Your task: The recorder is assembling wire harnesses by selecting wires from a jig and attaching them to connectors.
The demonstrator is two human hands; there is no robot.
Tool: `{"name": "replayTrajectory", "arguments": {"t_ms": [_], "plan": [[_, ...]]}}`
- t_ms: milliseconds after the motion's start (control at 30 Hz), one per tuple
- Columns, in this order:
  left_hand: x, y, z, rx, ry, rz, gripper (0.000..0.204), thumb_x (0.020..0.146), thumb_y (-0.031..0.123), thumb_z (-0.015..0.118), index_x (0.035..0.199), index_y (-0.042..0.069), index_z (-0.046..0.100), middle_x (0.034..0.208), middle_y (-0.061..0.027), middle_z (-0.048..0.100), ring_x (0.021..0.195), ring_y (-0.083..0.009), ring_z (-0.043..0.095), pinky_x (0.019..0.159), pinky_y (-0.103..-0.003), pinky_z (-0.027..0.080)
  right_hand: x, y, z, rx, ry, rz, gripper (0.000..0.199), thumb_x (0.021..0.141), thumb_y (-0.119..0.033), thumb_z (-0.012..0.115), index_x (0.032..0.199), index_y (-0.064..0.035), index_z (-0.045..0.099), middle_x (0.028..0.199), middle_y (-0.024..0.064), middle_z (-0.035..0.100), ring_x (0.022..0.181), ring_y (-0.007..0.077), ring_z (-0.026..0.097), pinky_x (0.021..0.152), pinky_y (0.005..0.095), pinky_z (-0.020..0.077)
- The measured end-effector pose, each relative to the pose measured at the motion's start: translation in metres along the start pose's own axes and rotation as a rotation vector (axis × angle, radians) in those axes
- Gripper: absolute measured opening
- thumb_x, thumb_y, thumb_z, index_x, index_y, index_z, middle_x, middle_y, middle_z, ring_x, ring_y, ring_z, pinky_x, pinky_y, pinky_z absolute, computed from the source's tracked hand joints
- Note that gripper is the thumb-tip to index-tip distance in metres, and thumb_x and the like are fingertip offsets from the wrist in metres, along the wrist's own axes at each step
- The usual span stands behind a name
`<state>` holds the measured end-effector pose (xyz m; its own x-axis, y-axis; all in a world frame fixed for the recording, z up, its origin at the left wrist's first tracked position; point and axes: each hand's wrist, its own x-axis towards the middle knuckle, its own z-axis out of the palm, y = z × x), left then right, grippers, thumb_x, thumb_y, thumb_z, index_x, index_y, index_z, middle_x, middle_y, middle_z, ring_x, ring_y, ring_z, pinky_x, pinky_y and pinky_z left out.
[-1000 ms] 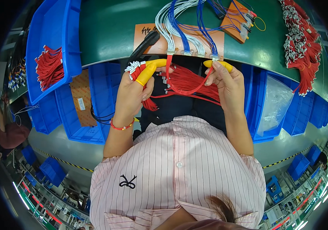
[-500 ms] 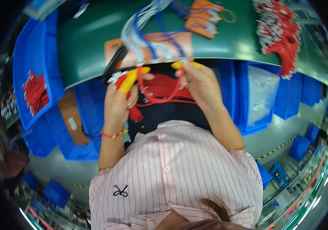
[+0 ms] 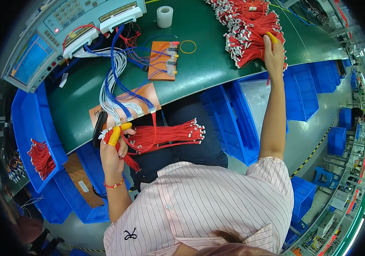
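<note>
My left hand (image 3: pixel 115 147), with yellow finger covers, is closed around several red cables by their white-plug ends, just below the orange fixture board (image 3: pixel 150 94). One red cable (image 3: pixel 154 121) hangs from a connector at that board's front edge and loops down toward this hand. A bundle of red cables (image 3: pixel 165 137) lies across my lap, its white plugs pointing right. Stretched out to the far right, my right hand (image 3: pixel 274 57) rests on a large pile of red cables (image 3: pixel 250 36). Its covered fingertip and thumb are close together at the cables; what they pinch is partly hidden.
A tester with screen and keypad (image 3: pixel 41 51) stands at the far left, joined to the board by white and blue wires (image 3: pixel 113 81). Behind are a smaller orange board (image 3: pixel 162 64) and a tape roll (image 3: pixel 164 17). Blue bins (image 3: pixel 229 119) line the green table's (image 3: pixel 203 51) front edge.
My right hand has left the fixture board and reached far right to the cable pile. My left hand stays by the board, still holding its cables. The view has turned, showing the tester.
</note>
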<state>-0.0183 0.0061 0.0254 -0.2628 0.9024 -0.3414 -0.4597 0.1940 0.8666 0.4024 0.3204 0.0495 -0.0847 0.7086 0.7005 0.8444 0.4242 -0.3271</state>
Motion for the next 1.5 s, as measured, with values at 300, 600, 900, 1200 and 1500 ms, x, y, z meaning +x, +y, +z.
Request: {"name": "replayTrajectory", "arguments": {"t_ms": [300, 600, 900, 1200, 1500], "plan": [[-0.002, 0.005, -0.002, 0.033, 0.023, -0.024, 0.029, 0.101, 0.015, 0.044, 0.106, -0.010, 0.059, 0.086, -0.0144, 0.067, 0.040, -0.0016, 0.031, 0.035, -0.018, 0.024, -0.027, 0.014, 0.015, -0.074, 0.025, -0.132, 0.023, 0.095, -0.025, 0.056, 0.099, -0.0057, 0.067, 0.099, 0.0093, 0.065, 0.096, 0.0283, 0.058, 0.087, 0.0402, 0.0405], [0.001, 0.012, 0.003, 0.028, 0.044, -0.079, 0.022, 0.100, 0.013, 0.046, 0.101, -0.006, 0.058, 0.081, -0.0138, 0.066, 0.039, -0.0028, 0.032, 0.036, -0.019, 0.025, 0.048, 0.032, 0.038, 0.167, -0.031, 0.004, 0.040, 0.098, -0.039, 0.047, 0.106, -0.0041, 0.065, 0.110, 0.0117, 0.064, 0.106, 0.0305, 0.057, 0.099, 0.0423, 0.0359], [-0.001, 0.014, 0.004, 0.013, 0.056, -0.078, 0.022, 0.099, 0.014, 0.048, 0.101, -0.007, 0.057, 0.083, -0.0145, 0.067, 0.040, -0.0028, 0.032, 0.037, -0.019, 0.025, 0.089, 0.053, 0.075, -0.028, -0.257, 0.098, 0.057, 0.100, -0.050, 0.036, 0.095, -0.0035, 0.068, 0.094, 0.0126, 0.068, 0.097, 0.0310, 0.062, 0.102, 0.0450, 0.0338], [-0.002, 0.013, 0.002, 0.007, 0.049, -0.069, 0.024, 0.098, 0.014, 0.048, 0.101, -0.008, 0.058, 0.086, -0.0155, 0.068, 0.041, -0.0026, 0.033, 0.037, -0.019, 0.025, 0.118, 0.048, 0.102, -0.039, -0.233, -0.044, 0.053, 0.101, -0.047, 0.030, 0.109, -0.0077, 0.064, 0.111, 0.0124, 0.064, 0.111, 0.0326, 0.056, 0.107, 0.0499, 0.0286], [0.000, 0.012, 0.000, 0.018, 0.014, -0.089, 0.026, 0.099, 0.013, 0.047, 0.103, -0.009, 0.060, 0.085, -0.0128, 0.068, 0.041, -0.0017, 0.032, 0.038, -0.019, 0.025, 0.119, 0.039, 0.106, -0.088, -0.255, -0.004, 0.056, 0.100, -0.052, 0.030, 0.120, -0.0107, 0.061, 0.114, 0.0169, 0.058, 0.103, 0.0379, 0.055, 0.090, 0.0471, 0.0432]]}}
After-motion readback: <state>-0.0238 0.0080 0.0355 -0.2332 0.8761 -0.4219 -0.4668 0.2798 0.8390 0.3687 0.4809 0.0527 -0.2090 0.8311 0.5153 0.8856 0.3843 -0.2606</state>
